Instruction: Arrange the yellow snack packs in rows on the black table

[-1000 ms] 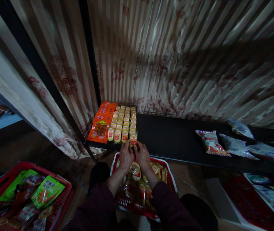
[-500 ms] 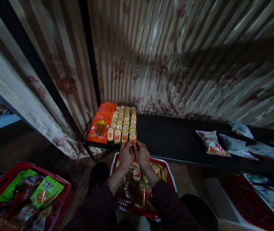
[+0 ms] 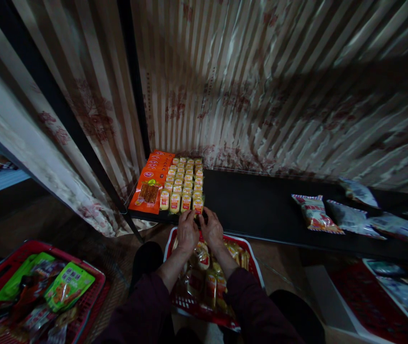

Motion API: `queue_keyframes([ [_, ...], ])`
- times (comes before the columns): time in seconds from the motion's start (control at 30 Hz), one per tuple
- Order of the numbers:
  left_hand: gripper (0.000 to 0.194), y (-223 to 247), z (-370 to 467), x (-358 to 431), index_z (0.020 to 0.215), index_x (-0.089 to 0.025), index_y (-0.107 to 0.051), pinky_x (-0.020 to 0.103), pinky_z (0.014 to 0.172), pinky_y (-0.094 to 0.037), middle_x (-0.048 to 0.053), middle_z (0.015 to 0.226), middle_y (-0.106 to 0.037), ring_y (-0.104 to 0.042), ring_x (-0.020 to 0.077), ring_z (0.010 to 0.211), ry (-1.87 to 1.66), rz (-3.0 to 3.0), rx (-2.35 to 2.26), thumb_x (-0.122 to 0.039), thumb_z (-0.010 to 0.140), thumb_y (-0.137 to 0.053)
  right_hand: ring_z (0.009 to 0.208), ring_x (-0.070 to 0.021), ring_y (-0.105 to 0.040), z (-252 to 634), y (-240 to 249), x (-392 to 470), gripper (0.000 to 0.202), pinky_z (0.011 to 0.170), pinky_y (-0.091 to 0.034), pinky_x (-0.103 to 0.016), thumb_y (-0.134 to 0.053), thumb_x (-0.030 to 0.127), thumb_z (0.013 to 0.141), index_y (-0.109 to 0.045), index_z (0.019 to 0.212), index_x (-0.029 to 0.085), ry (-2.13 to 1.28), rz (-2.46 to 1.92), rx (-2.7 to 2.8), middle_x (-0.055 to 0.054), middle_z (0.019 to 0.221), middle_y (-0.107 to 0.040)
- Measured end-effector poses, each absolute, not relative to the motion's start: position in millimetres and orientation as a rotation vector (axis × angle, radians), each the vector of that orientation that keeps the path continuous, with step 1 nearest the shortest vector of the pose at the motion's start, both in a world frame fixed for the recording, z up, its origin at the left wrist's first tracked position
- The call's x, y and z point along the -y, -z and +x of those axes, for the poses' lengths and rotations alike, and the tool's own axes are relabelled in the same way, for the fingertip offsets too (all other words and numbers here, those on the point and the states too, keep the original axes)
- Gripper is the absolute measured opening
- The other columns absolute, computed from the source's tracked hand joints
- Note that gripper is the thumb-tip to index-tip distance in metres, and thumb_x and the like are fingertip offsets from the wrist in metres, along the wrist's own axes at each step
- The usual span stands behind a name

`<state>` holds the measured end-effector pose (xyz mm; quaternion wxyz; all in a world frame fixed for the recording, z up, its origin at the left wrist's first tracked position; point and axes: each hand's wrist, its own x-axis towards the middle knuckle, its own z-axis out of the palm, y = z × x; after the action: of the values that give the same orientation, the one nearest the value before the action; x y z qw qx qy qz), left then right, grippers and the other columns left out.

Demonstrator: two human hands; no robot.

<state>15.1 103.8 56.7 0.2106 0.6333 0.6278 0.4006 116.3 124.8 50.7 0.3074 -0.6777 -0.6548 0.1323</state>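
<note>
At the front of the rightmost row, a small yellow wrapped cake [image 3: 198, 205] lies on the black shelf [image 3: 254, 200]. My left hand [image 3: 188, 235] has its fingers closed at the near left edge of this cake. From the right, my right hand [image 3: 211, 231] pinches its near corner; the fingertips are partly hidden. Several rows of matching wrapped cakes [image 3: 175, 200] stretch back beside it. Left of them, orange snack bags [image 3: 148, 193] overlap in a line. Beneath my forearms, a red and white basket [image 3: 256, 260] holds more packaged cakes.
Several snack bags [image 3: 314, 214] rest on the shelf's right part. A red basket [image 3: 98, 274] with green packets [image 3: 70, 285] stands at lower left. Black posts [image 3: 135, 81] and a striped curtain [image 3: 261, 95] border the shelf. Another filled container [image 3: 361, 306] is at lower right.
My hands have shifted only very slightly at the front cake, the right fingers moving a touch up and over its edge. Everything else looks the same.
</note>
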Motion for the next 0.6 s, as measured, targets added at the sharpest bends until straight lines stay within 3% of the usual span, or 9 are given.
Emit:
queue_keyframes([
  [0.1,0.049,-54.2,15.2,-104.6,0.122,-0.011,-0.056,0.034,0.105,-0.040,0.014,0.123,-0.054,-0.050,0.0195,0.117,-1.132,1.744,-1.717,-0.003,0.078,-0.038,0.093,-0.0202,-0.061,117.0,-50.4,-126.1,0.038,0.084,-0.048,-0.034,-0.043,0.028,0.087,-0.053,0.122,0.015,-0.381,-1.802,1.729,-0.012,0.114,-0.061],
  [0.3,0.048,-53.6,16.6,-104.7,0.122,-0.013,-0.056,0.033,0.104,-0.041,0.013,0.121,-0.053,-0.051,0.0191,0.115,-1.125,1.736,-1.715,-0.003,0.079,-0.037,0.104,-0.0210,-0.057,117.6,-49.2,-130.6,0.038,0.089,-0.047,-0.034,-0.042,0.027,0.087,-0.053,0.121,0.014,-0.364,-1.721,1.747,-0.012,0.114,-0.062],
  [0.6,0.049,-52.4,15.9,-103.2,0.123,-0.014,-0.055,0.033,0.101,-0.044,0.012,0.117,-0.051,-0.052,0.0184,0.112,-1.108,1.793,-1.698,-0.003,0.078,-0.037,0.104,-0.0209,-0.058,115.7,-46.3,-129.8,0.040,0.091,-0.045,-0.033,-0.040,0.030,0.089,-0.052,0.123,0.014,-0.320,-1.768,1.789,-0.012,0.113,-0.063],
])
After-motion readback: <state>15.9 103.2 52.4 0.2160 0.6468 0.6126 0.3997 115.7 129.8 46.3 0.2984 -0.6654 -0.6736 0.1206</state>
